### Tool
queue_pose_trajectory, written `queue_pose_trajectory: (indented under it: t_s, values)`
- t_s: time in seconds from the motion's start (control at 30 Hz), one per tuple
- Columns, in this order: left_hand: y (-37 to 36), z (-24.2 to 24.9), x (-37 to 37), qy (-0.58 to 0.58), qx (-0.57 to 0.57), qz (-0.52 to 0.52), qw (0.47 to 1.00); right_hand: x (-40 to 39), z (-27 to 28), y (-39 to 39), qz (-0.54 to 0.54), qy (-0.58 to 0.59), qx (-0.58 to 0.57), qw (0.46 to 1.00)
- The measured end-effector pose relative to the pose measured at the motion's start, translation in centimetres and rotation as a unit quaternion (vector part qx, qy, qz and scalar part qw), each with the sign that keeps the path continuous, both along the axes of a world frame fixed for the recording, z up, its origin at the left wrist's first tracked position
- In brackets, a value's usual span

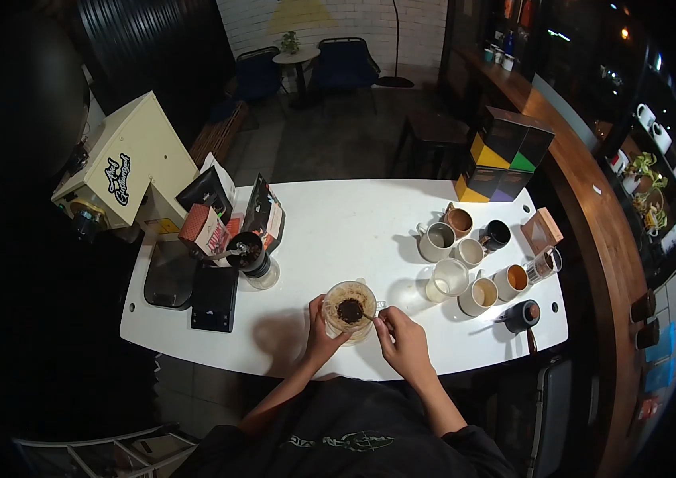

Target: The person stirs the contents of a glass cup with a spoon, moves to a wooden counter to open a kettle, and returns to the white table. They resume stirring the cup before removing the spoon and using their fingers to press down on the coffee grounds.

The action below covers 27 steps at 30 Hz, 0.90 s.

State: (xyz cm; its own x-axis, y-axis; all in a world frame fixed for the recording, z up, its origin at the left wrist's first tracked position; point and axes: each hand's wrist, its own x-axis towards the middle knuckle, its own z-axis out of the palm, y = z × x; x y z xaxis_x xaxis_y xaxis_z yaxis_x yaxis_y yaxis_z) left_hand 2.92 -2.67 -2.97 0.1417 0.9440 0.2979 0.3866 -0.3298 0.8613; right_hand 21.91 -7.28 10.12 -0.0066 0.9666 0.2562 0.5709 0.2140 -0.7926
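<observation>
At the table's front edge stands a clear coffee dripper (348, 288) lined with a stained filter. Dark coffee grounds (351, 311) sit in its middle. My left hand (324, 338) is wrapped around the dripper's left side, thumb and fingers against its wall. My right hand (403, 344), at the dripper's right, pinches a thin stick-like stirrer (368, 317) whose tip reaches into the grounds. Whether that tip is a spoon bowl is too small to tell. What the dripper rests on is mostly hidden beneath it.
Several mugs (437, 242) and a glass server (447, 279) stand on the white table (330, 215) to the right. A small dark pot (522, 316) is near the right edge. On the left are a hand grinder (249, 256), coffee bags (262, 213), a black scale (214, 299) and a cream machine (127, 163).
</observation>
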Motion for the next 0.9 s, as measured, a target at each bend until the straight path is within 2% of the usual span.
queue_pose_trajectory:
  t_s: [0.03,0.17,0.23,0.37,0.43,0.53,0.9]
  values:
    - [-0.1,0.3,0.1,-0.021,-0.026,-0.004,0.999,-0.1,-0.1,0.0,0.008,0.017,0.042,0.999]
    - [-0.5,1.4,0.3,-0.072,-0.049,-0.018,0.996,-0.2,0.1,0.4,0.022,-0.001,0.059,0.998]
    - [-0.4,1.4,0.3,-0.056,-0.034,-0.012,0.998,-0.1,0.3,0.4,0.018,-0.060,0.099,0.993]
    - [-0.4,1.5,0.2,-0.046,-0.027,-0.015,0.998,-0.3,1.0,0.4,0.002,-0.108,0.132,0.985]
    - [-0.4,1.3,0.2,-0.075,-0.043,-0.013,0.996,-0.5,1.0,0.6,0.000,-0.142,0.132,0.981]
    - [-0.2,0.6,-0.1,-0.059,-0.049,-0.017,0.997,-0.8,1.0,0.5,0.024,-0.092,0.089,0.992]
    - [0.0,-0.8,-0.3,-0.030,-0.043,-0.008,0.999,-0.7,1.9,0.1,0.020,-0.063,0.101,0.993]
